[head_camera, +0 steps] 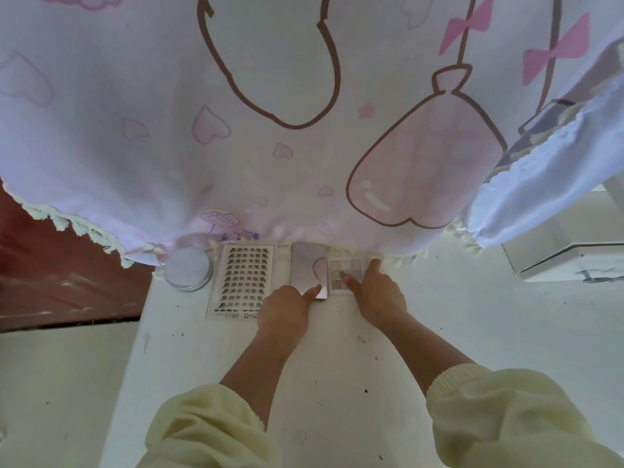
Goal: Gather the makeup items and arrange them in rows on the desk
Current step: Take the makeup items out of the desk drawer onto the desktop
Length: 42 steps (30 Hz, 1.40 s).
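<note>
Along the hem of the printed curtain (304, 130), in the middle of the frame, a row is already forming on the white worktop (337, 383). From the left it runs: a round silver-rimmed compact (187, 270), a sheet of false lashes (243, 282), a pink mirrored case (309, 270), and an eyeshadow palette (347, 270) touching the case's right side. These last two may be halves of one opened palette; I cannot tell.

The left hand (287, 309) lays its thumb on the case's lower right corner. Its other fingers are tucked out of sight, so whether it pinches is unclear. The right hand (378, 292) is spread over the palette, thumb on the pans and forefinger reaching to the upper right corner.

The step looks like squaring these two pieces into the row. The next move calls for a light nudge to align the edges without disturbing the lash sheet.
</note>
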Available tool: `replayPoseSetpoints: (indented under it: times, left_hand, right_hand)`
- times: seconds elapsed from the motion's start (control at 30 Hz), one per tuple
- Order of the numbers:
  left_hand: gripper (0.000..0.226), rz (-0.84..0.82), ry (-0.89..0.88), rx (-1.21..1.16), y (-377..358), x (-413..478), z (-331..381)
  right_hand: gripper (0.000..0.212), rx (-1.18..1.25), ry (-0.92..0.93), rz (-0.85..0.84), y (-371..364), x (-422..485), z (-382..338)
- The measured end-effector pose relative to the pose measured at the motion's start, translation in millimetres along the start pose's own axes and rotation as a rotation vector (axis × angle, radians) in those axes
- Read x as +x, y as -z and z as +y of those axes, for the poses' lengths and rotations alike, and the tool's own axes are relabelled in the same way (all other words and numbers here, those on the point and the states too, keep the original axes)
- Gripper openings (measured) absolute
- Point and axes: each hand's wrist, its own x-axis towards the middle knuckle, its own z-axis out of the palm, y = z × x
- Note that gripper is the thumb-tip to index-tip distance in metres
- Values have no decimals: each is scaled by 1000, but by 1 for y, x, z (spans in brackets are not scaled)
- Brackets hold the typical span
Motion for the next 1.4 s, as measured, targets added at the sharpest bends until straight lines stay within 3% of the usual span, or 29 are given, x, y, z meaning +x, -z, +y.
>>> replayPoseSetpoints:
  times: [0.2,0.47,0.63,0.8,1.03,1.2,1.4]
  left_hand:
    - [60,33,1,75,-6,-3,-7]
    - [63,81,-16,76,-4,-13,-13]
    - [56,283,-165,73,-11,-57,11]
    - [39,345,-331,92,-74,-127,46]
    - [27,154,-454,18,-189,-234,87]
    - [27,-37,-394,114,-259,-283,117]
    - [28,-243,-285,71,-330,-316,152]
  right_hand:
    - [51,-12,-48,32,-6,-12,8]
    - [51,108,40,41,-1,-15,13]
    - [42,87,115,94,9,-50,42]
    - [28,199,182,198,17,-103,110]
    - [12,282,135,233,35,-194,258]
    - [9,258,80,114,45,-228,361]
    - [13,4,-110,-92,58,-229,458]
